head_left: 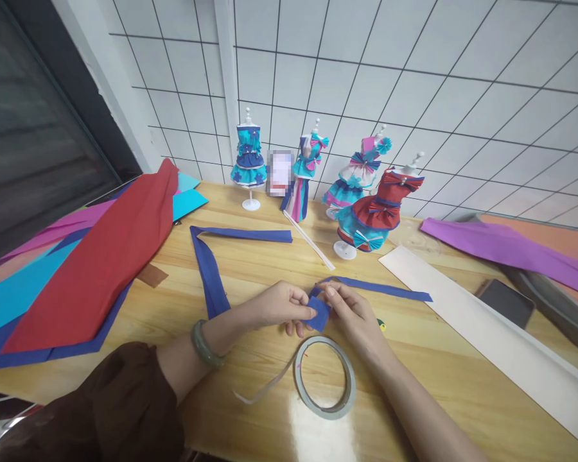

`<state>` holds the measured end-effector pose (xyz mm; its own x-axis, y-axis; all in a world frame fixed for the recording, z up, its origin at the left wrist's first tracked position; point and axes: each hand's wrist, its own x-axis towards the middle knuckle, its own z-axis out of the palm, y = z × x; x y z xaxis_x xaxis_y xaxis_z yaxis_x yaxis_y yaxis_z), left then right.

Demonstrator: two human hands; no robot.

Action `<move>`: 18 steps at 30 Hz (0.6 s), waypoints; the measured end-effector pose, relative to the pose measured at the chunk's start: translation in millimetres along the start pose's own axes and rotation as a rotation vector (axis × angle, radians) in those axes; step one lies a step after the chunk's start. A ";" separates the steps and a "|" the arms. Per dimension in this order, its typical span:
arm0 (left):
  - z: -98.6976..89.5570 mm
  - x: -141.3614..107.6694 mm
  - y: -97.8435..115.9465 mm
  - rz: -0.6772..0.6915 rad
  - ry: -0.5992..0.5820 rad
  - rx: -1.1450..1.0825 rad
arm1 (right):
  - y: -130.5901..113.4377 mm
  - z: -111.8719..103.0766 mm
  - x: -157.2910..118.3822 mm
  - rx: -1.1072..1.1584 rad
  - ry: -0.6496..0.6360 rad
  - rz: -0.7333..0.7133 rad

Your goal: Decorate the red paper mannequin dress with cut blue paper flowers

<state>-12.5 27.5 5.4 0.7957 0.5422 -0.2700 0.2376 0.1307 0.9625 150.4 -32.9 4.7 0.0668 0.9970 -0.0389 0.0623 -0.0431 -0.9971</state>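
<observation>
Clock centred on the small blue pc, held btwn both hands above the table. L hand comes in from 9 w/ its thumb pressed on top, fingers under: pinched. R hand, at 3, has thumb + fingertips at the pc's upper edge, close to L; can't tell if they grip or just touch.

Progress, my read: cutting looks partly done, as one long blue strip lies bent at 10 and another blue strip runs out at approx 2. Folding/shaping of the pc looks under way, not finished; it isn't on any mannequin. Tape roll lies at 6, tail loose toward 8; no tape visible on the pc, tho fingers hide some.

Finished-looking: four dressed mini mannequins, i.e. blue/teal at 11, striped-skirt one at 12, pink/white btwn 12 & 1, red at 1. Unused-looking stock: red sheet etc. toward 9–10, white length at 3.
</observation>
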 end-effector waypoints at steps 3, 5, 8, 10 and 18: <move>-0.4 1.0 0.0 0.003 0.022 -0.017 | 1.0 -0.6 -0.7 -0.102 -0.060 0.031; -0.3 1.0 0.3 0.013 0.023 -0.031 | 3.0 -0.2 -0.8 -0.148 -0.041 0.014; 0.0 0.3 1.8 0.013 0.017 -0.040 | 5.2 0.7 -0.7 -0.157 -0.018 0.000; -0.3 -0.5 3.3 0.014 0.023 -0.032 | 5.1 1.1 -0.6 -0.144 -0.022 -0.006; -4.7 0.4 3.0 0.014 0.043 -0.010 | 2.1 0.2 0.3 -0.182 -0.053 0.014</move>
<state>-14.0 32.0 8.3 0.7741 0.5791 -0.2558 0.2214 0.1309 0.9664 150.3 -32.7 2.5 0.0171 0.9980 -0.0605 0.2409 -0.0629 -0.9685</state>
